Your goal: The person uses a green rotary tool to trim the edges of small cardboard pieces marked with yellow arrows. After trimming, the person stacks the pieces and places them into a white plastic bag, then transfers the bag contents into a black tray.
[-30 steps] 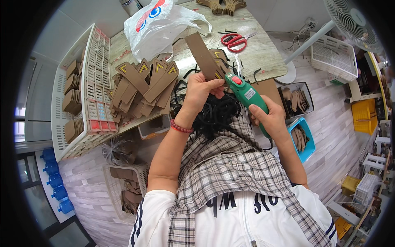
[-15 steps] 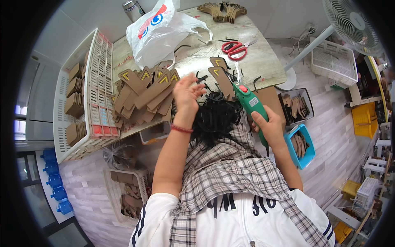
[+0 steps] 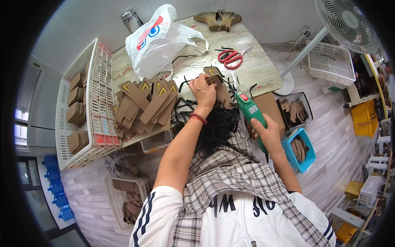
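Observation:
My right hand (image 3: 269, 133) is wrapped round green electric scissors (image 3: 249, 108) with a red button, their metal tip aimed toward the far side of the table. To the left, the fingers of my left hand (image 3: 203, 91) are closed on the end of a brown strap-like piece (image 3: 214, 79) with a dark edge. Under and beside it lie similar brown pieces (image 3: 224, 96), one showing a yellow angle mark. A heap of black trimmings (image 3: 216, 127) covers my lap and the table's front edge. Left of my hand rests a loose pile of brown pieces (image 3: 144, 105) with yellow marks.
Red-handled scissors (image 3: 231, 59), a white plastic bag (image 3: 152, 45) and fanned brown pieces (image 3: 218, 19) occupy the table (image 3: 257, 53). At its left stands a white crate (image 3: 101, 82); at the right, a blue bin (image 3: 311, 150), a black bin (image 3: 308, 99) and a fan (image 3: 345, 24).
My left hand has gone from loosely spread fingers to closing on a brown piece, moving right toward the electric scissors. The right hand keeps its grip, nearly in place.

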A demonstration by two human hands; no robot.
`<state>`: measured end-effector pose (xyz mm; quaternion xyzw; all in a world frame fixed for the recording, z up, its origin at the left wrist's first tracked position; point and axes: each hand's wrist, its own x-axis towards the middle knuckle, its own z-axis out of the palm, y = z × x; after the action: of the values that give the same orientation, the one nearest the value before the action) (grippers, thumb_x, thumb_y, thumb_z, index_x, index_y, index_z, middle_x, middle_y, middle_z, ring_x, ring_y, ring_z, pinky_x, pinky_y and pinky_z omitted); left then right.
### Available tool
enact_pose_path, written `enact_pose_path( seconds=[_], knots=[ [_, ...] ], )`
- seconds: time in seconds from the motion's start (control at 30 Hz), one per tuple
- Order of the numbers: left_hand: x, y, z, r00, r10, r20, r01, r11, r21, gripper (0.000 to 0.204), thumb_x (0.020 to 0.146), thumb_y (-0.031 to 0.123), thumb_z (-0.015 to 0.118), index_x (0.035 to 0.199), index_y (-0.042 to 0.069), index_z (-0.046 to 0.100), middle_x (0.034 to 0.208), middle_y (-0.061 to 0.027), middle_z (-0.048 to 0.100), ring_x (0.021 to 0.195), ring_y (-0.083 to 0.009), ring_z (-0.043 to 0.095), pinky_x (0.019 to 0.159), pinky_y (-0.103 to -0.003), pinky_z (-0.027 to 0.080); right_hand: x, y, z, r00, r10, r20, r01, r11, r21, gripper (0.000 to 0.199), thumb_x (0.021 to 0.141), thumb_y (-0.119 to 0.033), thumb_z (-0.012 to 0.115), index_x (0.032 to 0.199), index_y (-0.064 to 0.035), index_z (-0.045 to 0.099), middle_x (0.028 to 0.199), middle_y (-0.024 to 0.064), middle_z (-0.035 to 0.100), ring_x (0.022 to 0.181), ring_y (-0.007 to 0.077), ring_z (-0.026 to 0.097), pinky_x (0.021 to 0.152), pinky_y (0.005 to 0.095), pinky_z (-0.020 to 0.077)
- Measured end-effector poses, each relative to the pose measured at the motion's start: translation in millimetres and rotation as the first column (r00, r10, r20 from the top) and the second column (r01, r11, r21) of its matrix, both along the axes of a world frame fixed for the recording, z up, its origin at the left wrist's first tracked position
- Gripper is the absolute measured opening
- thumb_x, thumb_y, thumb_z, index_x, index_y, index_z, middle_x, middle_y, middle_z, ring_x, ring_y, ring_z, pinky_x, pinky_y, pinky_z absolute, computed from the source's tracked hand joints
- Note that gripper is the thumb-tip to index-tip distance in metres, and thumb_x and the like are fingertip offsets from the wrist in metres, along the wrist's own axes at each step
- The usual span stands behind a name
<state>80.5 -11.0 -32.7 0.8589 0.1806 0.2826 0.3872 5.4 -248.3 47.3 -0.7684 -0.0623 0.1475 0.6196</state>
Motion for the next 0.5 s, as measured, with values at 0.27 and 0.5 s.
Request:
enact_pose_path(
  seconds=[0.27,0.5],
  knots=[
    [-45,16,68,0.898,-0.060,0.436,0.421,0.408,-0.810,0.011,0.081,0.001,0.067,0.091,0.000,0.063,0.084,-0.0048,0.067,0.072,-0.0099,0.061,0.067,-0.024,0.050,-3,14,13,0.989,0.009,0.145,-0.005,1.000,-0.030,0.035,0.084,-0.030,0.070,0.101,0.0001,0.061,0.066,-0.0011,0.055,0.057,0.0046,0.047,0.051,0.0222,0.0395],
    [-60,11,81,0.916,0.046,0.397,0.361,0.332,-0.871,0.008,0.082,0.003,0.067,0.089,0.000,0.065,0.080,-0.0047,0.067,0.066,-0.0124,0.061,0.063,-0.026,0.050,-11,22,13,0.985,0.073,0.158,-0.068,0.997,-0.038,0.036,0.084,-0.029,0.070,0.103,-0.0001,0.061,0.067,-0.0011,0.056,0.058,0.0049,0.048,0.051,0.0227,0.0401]
  ],
)
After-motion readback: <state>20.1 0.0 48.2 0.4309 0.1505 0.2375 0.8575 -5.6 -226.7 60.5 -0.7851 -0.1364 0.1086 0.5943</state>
